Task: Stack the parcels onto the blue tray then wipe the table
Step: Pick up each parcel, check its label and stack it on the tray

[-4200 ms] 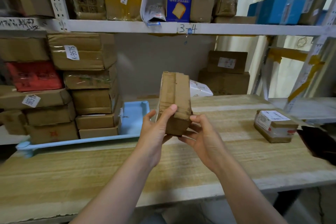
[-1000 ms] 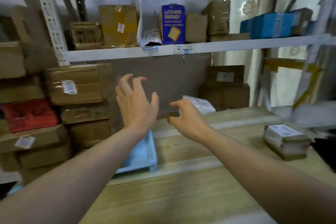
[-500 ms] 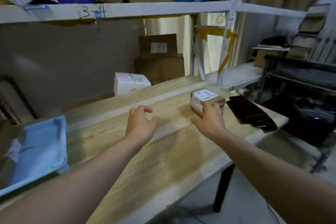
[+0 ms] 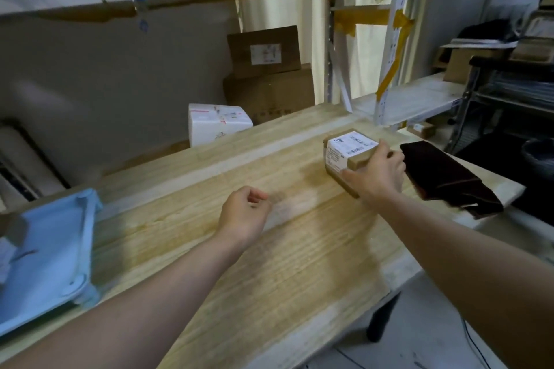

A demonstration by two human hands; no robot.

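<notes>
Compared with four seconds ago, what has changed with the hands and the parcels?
The tall brown parcel that both hands held is gone from them. The view turned right, and the right hand reached out and now grips the small labelled parcel on the wooden table. The left hand hovers loosely curled, holding nothing. The dark cloth and white parcel stayed in place.

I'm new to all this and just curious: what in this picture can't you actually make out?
Head view only:
- Brown parcel: near right end hidden under the right hand.
- Its label: print too small to read.
- Blue tray: cut off by the left edge; contents unseen.
- Left hand: fingertips curled from view.
- Dark cloth: folded, underside hidden.
</notes>
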